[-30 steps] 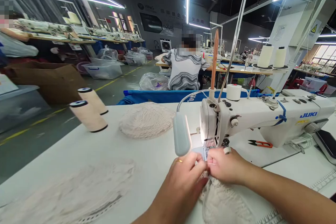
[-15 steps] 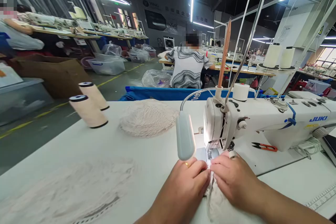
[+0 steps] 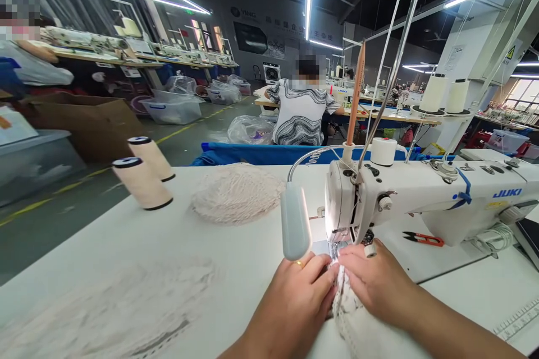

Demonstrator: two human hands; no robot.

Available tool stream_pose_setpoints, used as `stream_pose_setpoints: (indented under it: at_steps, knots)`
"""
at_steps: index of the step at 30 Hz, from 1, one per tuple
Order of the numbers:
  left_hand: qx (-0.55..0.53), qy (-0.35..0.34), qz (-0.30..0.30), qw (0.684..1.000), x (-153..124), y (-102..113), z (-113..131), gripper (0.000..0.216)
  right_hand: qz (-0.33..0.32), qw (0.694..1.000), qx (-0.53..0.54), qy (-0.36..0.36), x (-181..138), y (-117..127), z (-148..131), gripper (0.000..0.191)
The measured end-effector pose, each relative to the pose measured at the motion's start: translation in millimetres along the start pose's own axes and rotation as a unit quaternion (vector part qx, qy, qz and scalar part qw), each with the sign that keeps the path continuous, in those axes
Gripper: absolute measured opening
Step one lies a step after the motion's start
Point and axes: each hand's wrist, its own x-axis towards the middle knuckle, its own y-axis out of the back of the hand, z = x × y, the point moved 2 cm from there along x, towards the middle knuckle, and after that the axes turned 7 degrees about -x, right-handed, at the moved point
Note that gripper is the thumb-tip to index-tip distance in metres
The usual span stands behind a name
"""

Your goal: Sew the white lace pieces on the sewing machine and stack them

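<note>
A strip of off-white lace fabric (image 3: 347, 314) runs from under the needle area of the white sewing machine (image 3: 404, 190) down toward me. My left hand (image 3: 301, 291) pinches its left edge just in front of the presser foot, a gold ring on one finger. From the other side my right hand (image 3: 374, 277) grips the same fabric, fingertips close to the left ones; a pale band sits round one finger. The needle and foot are partly hidden by the fingers. A grey lamp head (image 3: 295, 221) on a bendy neck hangs over my left hand.
Left on the white table lie a round pile of lace (image 3: 238, 193) and a larger flat one (image 3: 122, 308). Two cream thread cones (image 3: 143, 184) stand behind. Orange-handled thread snips (image 3: 423, 238) lie beside the machine; a clear ruler (image 3: 517, 317) is at right. A co-worker (image 3: 301, 106) sits ahead.
The view has tilted slightly. Both hands keep nearly the same place, and the right wrist has turned a little. More of the lace edge shows below the fingers.
</note>
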Motion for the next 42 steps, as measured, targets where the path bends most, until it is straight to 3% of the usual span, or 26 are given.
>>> stream_pose_setpoints:
  at_steps: [14,18,21,24,28,32,37,42]
  knots:
    - [-0.051,0.044,-0.002,0.998,-0.3,-7.8,-3.5,0.026,-0.012,1.000,0.005,-0.019,0.4,2.7,2.9,0.024]
    - [-0.088,0.061,-0.011,0.994,2.6,-3.2,-5.2,0.028,-0.013,1.000,0.024,0.001,-6.1,6.5,-0.6,0.008]
    - [-0.117,0.062,-0.011,0.991,3.2,-3.1,-9.8,0.032,-0.034,0.998,0.050,0.031,-13.7,6.8,-5.3,0.021]
    - [-0.150,0.058,-0.007,0.987,1.9,-5.9,-16.1,0.036,-0.008,0.998,0.058,0.038,-15.9,6.7,-4.7,0.010]
    - [-0.177,0.073,0.000,0.981,1.2,-9.0,-22.2,0.030,0.032,0.985,0.166,-0.046,-9.0,8.6,4.5,0.018]
    - [-0.190,0.077,-0.002,0.979,2.8,-10.3,-23.4,0.022,0.024,0.971,0.213,-0.109,-4.3,9.9,8.0,0.019]
    - [-0.196,0.062,0.001,0.979,0.9,-13.4,-24.7,0.027,0.008,0.986,0.162,-0.038,-6.5,11.0,4.6,0.022]
    - [-0.172,-0.015,0.020,0.985,-4.7,-6.1,-17.8,0.033,-0.040,0.991,0.122,0.043,-13.5,12.1,2.1,0.023]
